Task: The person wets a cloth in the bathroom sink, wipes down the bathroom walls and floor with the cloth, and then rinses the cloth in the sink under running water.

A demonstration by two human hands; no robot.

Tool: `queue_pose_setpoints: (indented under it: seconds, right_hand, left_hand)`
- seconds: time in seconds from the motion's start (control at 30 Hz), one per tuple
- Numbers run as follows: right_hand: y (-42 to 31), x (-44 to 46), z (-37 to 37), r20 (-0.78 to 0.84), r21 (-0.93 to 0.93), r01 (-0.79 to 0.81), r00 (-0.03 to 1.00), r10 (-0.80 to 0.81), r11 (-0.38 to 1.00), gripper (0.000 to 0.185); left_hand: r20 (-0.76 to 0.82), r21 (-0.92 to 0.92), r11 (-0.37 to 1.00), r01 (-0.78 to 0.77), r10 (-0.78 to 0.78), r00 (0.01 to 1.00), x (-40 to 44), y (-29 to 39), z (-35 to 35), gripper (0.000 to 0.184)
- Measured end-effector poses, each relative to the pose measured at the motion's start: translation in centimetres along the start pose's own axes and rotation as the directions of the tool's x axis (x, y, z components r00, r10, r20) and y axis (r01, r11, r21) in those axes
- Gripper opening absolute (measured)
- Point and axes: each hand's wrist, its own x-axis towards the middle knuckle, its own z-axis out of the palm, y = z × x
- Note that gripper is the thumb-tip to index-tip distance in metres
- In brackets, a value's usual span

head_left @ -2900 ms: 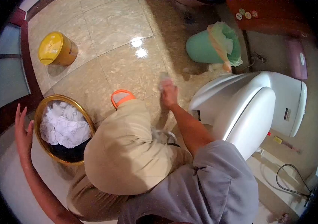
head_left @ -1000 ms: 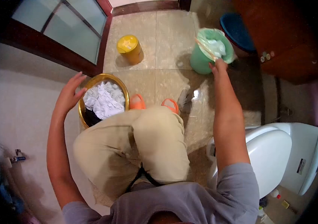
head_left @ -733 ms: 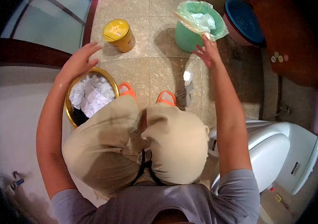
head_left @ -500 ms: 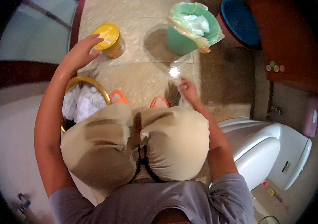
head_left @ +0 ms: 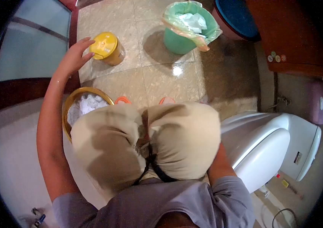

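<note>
My left hand (head_left: pixel 77 55) reaches out with its thumb and fingers apart, its fingertips at the left edge of a yellow lid (head_left: pixel 104 45). I cannot tell whether they press on it. The lid sits on an upright yellow canister (head_left: pixel 116 57) on the floor. My right hand is out of sight; its forearm (head_left: pixel 221 163) disappears behind my right thigh. Below my left hand, a bin with a golden rim (head_left: pixel 67 129) holds crumpled white material (head_left: pixel 87 104), which looks like paper or cloth.
A green bin (head_left: pixel 177 41), lined with a plastic bag and holding white waste, stands ahead. Beyond it is a blue basin (head_left: pixel 237 17). A white toilet (head_left: pixel 264 159) is close on my right. Glossy tiles (head_left: pixel 121 83) cover the floor around my orange footwear (head_left: pixel 122 100).
My right hand, earlier seen beside my right knee, has dropped out of sight behind my thigh. My left hand stays beside the yellow lid. The view has shifted slightly.
</note>
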Motion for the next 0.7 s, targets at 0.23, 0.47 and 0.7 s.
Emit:
queue_pose_setpoints:
  seconds: [0.23,0.47,0.7]
  right_hand:
    - [5.5,-3.6,2.8,-0.117,0.033,-0.222,0.967,0.224,0.975,0.070]
    - [4.0,7.0,2.6,-0.152,0.169,-0.412,0.887,0.437,0.895,0.077]
    - [9.5,11.6,-5.0,0.041,0.318,-0.762,0.605,0.795,0.564,0.073]
  left_hand:
    - [0.035,0.032,0.996,0.084,-0.086,0.996,-3.1,0.6,-0.9,0.047]
    - [0.016,0.076,0.981,-0.177,0.176,0.984,7.0,8.8,-2.8,0.067]
    - [-0.003,-0.511,0.857,0.062,-0.074,0.997,16.3,19.4,2.4,0.087]
